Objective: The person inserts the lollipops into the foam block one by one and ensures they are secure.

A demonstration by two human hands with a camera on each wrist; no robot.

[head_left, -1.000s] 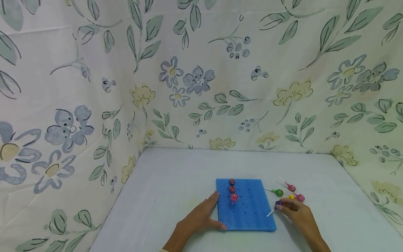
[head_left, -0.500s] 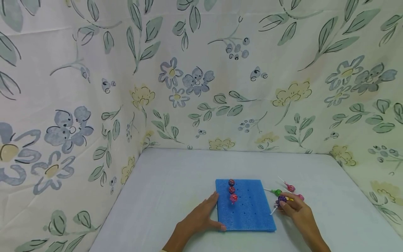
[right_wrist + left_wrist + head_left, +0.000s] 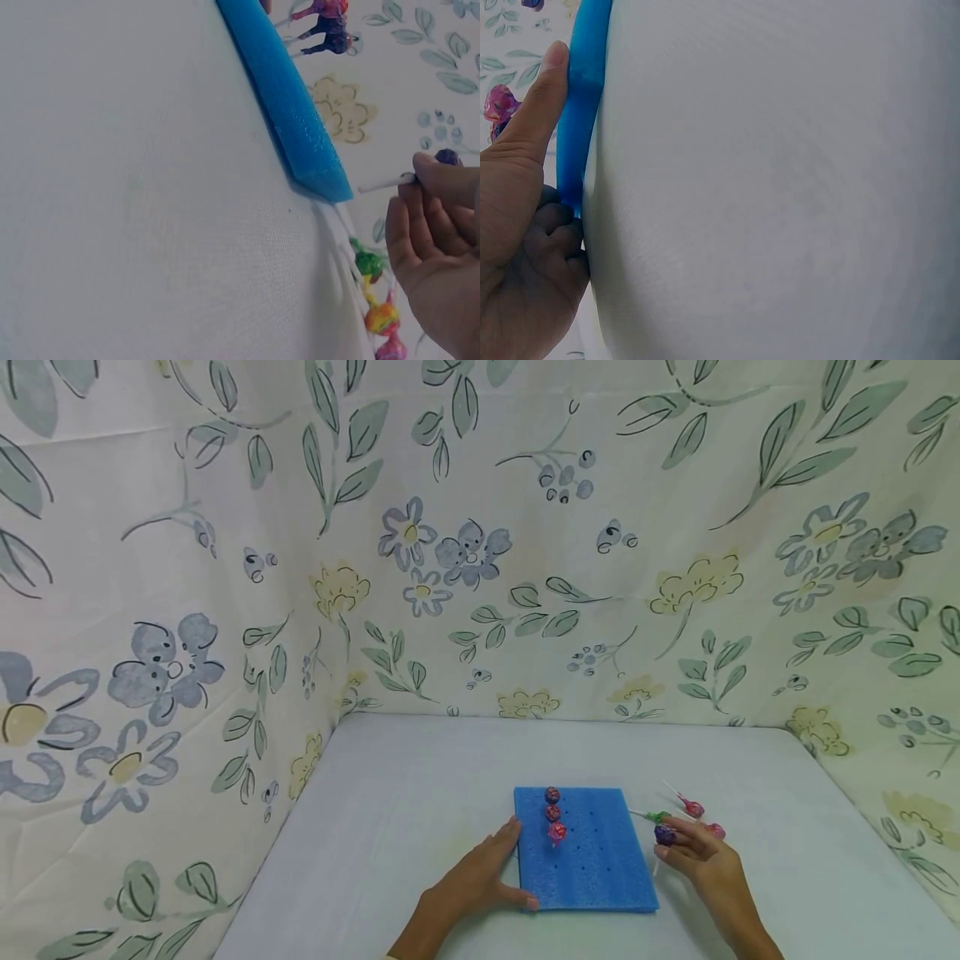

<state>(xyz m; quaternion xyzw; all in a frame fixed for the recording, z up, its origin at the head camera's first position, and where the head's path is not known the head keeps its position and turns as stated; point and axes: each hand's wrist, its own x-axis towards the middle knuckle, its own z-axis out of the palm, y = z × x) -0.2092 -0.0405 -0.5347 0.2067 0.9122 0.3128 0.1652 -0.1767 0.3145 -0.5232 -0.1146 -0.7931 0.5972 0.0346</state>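
My right hand (image 3: 716, 866) pinches a purple-wrapped lollipop (image 3: 664, 835) just right of the blue foam board (image 3: 592, 889). In the right wrist view its white stick (image 3: 384, 183) points toward the board's corner. My left hand (image 3: 476, 875) rests against the board's left side, fingers fairly straight along that edge, thumb (image 3: 544, 97) at the front edge. Rows of small holes dot the board. Two dark-wrapped lollipops and a pink-red lollipop (image 3: 557, 833) stand in its left column; the upper dark lollipop (image 3: 552, 795) is farthest back.
Right of the board lie loose lollipops: a green lollipop (image 3: 367, 262), a yellow-orange lollipop (image 3: 382, 319), a red-pink lollipop (image 3: 693, 808) and a pink lollipop (image 3: 716, 831), partly behind my right hand. A white cloth covers the table (image 3: 420, 768); floral curtains (image 3: 480, 635) enclose it.
My right fingers have turned the purple lollipop, so its stick swings from slanting left to pointing nearly straight down. My left hand and the board stay in place.
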